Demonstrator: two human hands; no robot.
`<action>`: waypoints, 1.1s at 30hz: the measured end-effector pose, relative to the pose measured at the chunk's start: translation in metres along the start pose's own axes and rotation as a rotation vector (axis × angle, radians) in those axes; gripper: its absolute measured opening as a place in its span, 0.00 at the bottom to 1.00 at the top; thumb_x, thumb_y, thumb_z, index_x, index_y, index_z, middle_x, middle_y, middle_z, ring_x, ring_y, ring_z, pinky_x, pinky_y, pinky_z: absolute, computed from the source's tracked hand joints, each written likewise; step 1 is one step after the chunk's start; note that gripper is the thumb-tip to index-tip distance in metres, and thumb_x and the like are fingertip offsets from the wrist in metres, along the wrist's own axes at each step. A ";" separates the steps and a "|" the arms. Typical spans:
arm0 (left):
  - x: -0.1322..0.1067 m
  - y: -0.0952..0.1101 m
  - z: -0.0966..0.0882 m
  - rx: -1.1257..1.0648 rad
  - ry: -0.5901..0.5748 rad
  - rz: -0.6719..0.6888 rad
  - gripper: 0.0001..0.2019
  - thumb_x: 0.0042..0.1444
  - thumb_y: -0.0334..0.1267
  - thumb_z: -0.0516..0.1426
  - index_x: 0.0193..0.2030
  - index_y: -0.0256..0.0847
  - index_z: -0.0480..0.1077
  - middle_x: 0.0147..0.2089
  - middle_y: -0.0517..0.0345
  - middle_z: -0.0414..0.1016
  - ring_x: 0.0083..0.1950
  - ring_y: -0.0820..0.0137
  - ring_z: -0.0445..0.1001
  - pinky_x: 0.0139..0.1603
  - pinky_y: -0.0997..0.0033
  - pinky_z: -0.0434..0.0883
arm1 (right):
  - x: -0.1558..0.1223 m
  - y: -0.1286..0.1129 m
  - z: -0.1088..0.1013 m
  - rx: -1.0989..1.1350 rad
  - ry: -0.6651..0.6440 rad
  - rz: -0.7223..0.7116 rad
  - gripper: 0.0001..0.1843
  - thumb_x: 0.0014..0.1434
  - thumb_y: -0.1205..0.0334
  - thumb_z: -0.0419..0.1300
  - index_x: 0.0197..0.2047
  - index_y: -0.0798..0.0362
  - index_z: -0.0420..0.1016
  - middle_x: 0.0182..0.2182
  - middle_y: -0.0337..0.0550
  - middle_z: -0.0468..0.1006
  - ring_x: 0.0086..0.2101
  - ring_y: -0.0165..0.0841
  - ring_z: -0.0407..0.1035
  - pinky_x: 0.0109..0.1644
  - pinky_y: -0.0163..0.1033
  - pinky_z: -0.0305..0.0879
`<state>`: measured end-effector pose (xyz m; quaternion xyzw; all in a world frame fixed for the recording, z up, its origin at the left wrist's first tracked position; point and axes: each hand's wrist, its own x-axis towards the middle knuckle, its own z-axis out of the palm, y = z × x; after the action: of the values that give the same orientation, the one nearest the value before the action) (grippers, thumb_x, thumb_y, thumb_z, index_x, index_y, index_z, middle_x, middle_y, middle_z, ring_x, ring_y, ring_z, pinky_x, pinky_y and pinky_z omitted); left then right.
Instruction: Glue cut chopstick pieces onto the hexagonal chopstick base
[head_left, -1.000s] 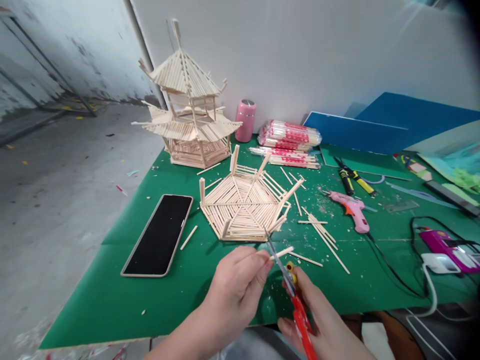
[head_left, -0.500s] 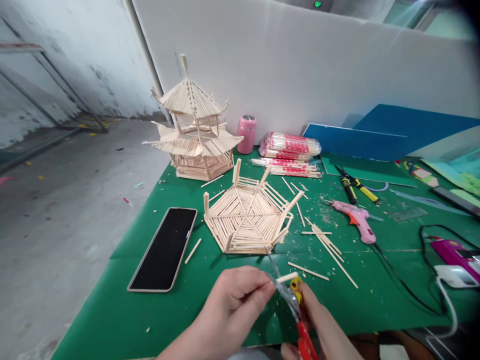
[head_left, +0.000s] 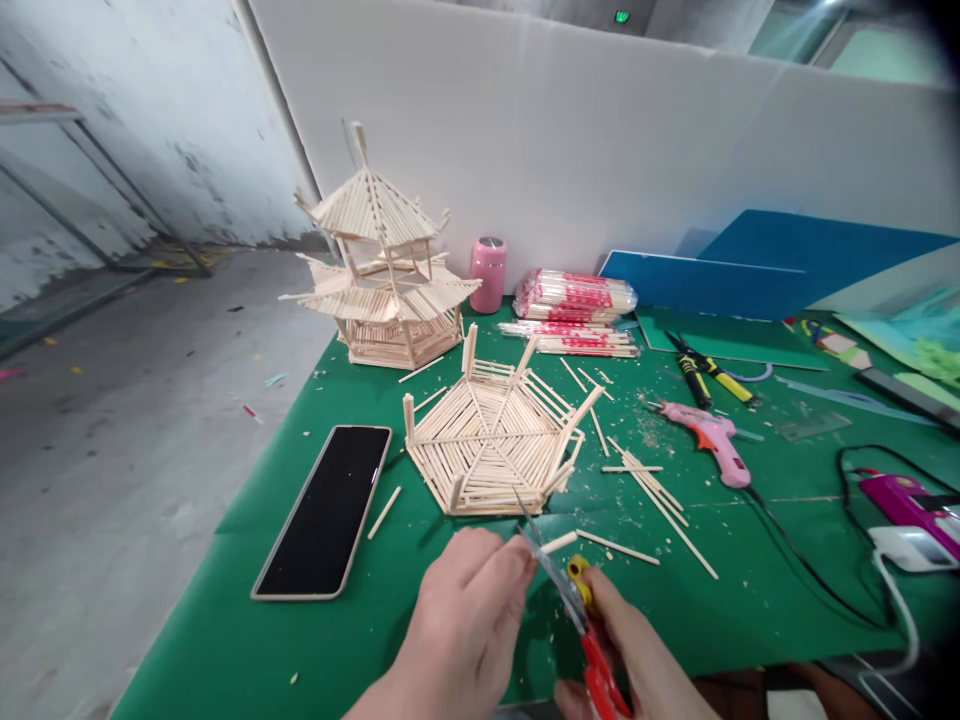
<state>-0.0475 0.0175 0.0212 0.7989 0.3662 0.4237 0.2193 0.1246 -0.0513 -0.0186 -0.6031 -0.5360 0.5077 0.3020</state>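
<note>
My right hand [head_left: 634, 640] is wrapped round the handles of a pair of scissors [head_left: 574, 600], red and yellow at the grips. Their blades slant up and left, close to my left fingertips. With its fingers pinched, my left hand [head_left: 469, 610] holds a short wooden stick [head_left: 559, 543] whose pale end shows beyond the blades. Just past my hands lies a six-sided wooden stick base [head_left: 487, 440] with upright posts at its corners. Behind it on the left stands a tiered stick pavilion [head_left: 386, 270].
Left of the base lies a phone [head_left: 326, 510]. Loose sticks [head_left: 652, 480], a pink glue gun [head_left: 712, 435] and yellow-black pliers [head_left: 709, 370] are on the right. Wrapped chopstick packs [head_left: 574, 300] and a pink bottle [head_left: 489, 275] stand at the back. A purple device [head_left: 907, 505] sits far right.
My hands and the scissors have shifted slightly left. My left hand has turned so its back shows more, and the stick has moved a little left and up with it.
</note>
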 end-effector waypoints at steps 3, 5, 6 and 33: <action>0.005 0.002 -0.006 -0.112 -0.083 -0.009 0.11 0.54 0.24 0.48 0.24 0.37 0.63 0.21 0.59 0.65 0.22 0.75 0.64 0.23 0.79 0.63 | -0.004 -0.002 0.001 0.016 0.020 0.009 0.32 0.42 0.59 0.63 0.52 0.50 0.61 0.40 0.46 0.73 0.38 0.38 0.68 0.41 0.39 0.67; 0.008 0.004 -0.010 -0.225 -0.140 -0.102 0.10 0.55 0.26 0.48 0.26 0.36 0.65 0.22 0.58 0.69 0.23 0.75 0.66 0.24 0.79 0.64 | -0.005 -0.003 0.002 0.038 0.021 0.013 0.34 0.42 0.58 0.63 0.53 0.50 0.60 0.40 0.46 0.73 0.36 0.36 0.69 0.38 0.38 0.67; 0.009 0.005 -0.012 -0.277 -0.173 -0.162 0.11 0.56 0.27 0.48 0.26 0.36 0.66 0.23 0.57 0.70 0.23 0.74 0.67 0.24 0.79 0.65 | -0.005 -0.004 0.002 0.047 0.015 0.012 0.34 0.41 0.57 0.63 0.53 0.51 0.60 0.39 0.46 0.73 0.34 0.36 0.69 0.37 0.37 0.67; 0.001 0.010 -0.002 -0.242 -0.098 -0.288 0.10 0.56 0.31 0.49 0.24 0.37 0.65 0.23 0.58 0.66 0.24 0.75 0.63 0.25 0.77 0.62 | 0.000 -0.007 -0.001 0.098 -0.074 -0.019 0.25 0.43 0.61 0.60 0.47 0.54 0.65 0.32 0.44 0.75 0.31 0.35 0.70 0.36 0.36 0.68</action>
<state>-0.0450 0.0120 0.0293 0.7259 0.4119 0.3893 0.3896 0.1228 -0.0499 -0.0120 -0.5634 -0.5269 0.5524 0.3160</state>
